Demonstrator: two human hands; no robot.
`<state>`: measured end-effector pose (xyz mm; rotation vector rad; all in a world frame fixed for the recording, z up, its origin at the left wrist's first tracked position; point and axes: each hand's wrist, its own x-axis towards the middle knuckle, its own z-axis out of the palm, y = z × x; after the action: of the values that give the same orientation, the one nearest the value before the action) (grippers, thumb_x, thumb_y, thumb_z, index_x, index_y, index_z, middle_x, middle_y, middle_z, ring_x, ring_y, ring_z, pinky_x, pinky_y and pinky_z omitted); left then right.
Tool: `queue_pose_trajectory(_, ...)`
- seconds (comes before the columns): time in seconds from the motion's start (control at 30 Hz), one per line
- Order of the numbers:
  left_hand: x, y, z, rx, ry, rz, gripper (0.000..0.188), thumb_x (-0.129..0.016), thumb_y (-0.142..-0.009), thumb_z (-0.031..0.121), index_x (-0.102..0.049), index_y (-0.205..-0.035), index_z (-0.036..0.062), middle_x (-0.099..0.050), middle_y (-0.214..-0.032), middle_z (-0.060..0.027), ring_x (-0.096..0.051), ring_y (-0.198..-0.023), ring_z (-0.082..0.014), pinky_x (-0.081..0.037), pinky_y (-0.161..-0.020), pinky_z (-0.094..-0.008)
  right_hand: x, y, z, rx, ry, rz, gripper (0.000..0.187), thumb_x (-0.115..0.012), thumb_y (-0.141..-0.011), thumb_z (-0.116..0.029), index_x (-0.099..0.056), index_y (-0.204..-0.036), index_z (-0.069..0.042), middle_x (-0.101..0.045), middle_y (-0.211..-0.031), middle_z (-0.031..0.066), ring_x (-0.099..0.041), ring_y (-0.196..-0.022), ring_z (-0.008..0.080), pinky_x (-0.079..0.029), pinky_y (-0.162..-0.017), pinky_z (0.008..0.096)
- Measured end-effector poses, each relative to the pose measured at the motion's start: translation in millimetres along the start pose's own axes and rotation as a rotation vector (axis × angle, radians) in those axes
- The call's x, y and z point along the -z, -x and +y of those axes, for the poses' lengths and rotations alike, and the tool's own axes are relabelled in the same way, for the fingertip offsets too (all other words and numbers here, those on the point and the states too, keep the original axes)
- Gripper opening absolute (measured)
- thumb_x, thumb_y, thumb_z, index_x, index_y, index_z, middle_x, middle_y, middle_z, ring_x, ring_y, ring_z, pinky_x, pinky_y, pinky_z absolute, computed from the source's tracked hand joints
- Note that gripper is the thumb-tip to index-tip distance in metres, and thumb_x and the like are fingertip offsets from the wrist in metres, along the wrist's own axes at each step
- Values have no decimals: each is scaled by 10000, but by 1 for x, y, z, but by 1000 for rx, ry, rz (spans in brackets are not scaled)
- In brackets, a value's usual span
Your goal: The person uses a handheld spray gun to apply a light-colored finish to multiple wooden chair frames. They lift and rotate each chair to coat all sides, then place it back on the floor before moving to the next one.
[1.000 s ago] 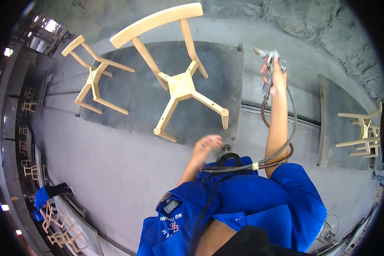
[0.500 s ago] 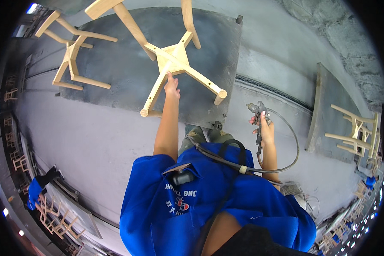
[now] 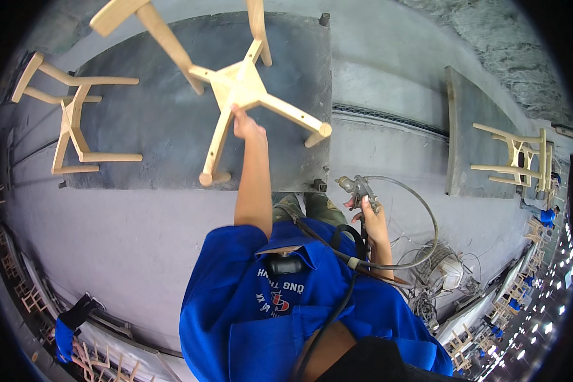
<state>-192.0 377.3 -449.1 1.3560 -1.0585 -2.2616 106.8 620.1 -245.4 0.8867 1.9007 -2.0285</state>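
Observation:
A pale wooden chair frame stands on a dark grey metal-topped table, with its crossed rails and a triangular wooden block facing up. My left hand is closed round one rail near the crossing. Off the table's near right corner, my right hand holds a metal spray gun, its nozzle toward the left. A grey hose loops from the gun back across my blue shirt.
Another chair frame stands at the table's left edge. To the right, a grey board has a third frame beside it. Tangled hoses lie low right. A person in blue is at lower left, by more chairs.
The view has turned, shifting the scene. My left fingers, more outstretched before, now close round the rail. The spray gun sits lower and nearer the table's corner.

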Motion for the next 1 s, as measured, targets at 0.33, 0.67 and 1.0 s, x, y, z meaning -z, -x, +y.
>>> queue_pose_trajectory(0.33, 88, -15, 25, -253, -968, -1163, 158, -744, -900, 156, -782, -1002, 41, -769, -1017, -96, -698, -1002, -188, -524, -950, -345, 5, 29, -47, 307, 345, 53, 367, -676, -986, -316, -622, -1152, 7, -653, -807, 21, -582, -667, 102, -469, -609, 256)
queue_pose_trajectory(0.67, 417, 171, 52, -180, -1087, -1371, 329, -648, -937, 388, -656, -949, 60, -653, -968, -113, -602, -979, -288, -466, -917, -403, -58, -3, -38, 769, 1084, 102, 406, -737, -909, -375, -634, -1152, -67, -718, -973, 220, -690, -901, 432, -555, -755, 449)
queue_pose_trajectory(1.0, 558, 131, 138, -120, -950, -966, 550, -587, -924, 515, -500, -698, 21, -427, -610, -56, -452, -636, -176, -383, -602, -364, -151, -38, 77, 446, 1103, 63, 573, -688, -901, -551, -677, -1142, -31, -714, -933, 267, -696, -891, 453, -546, -762, 478)
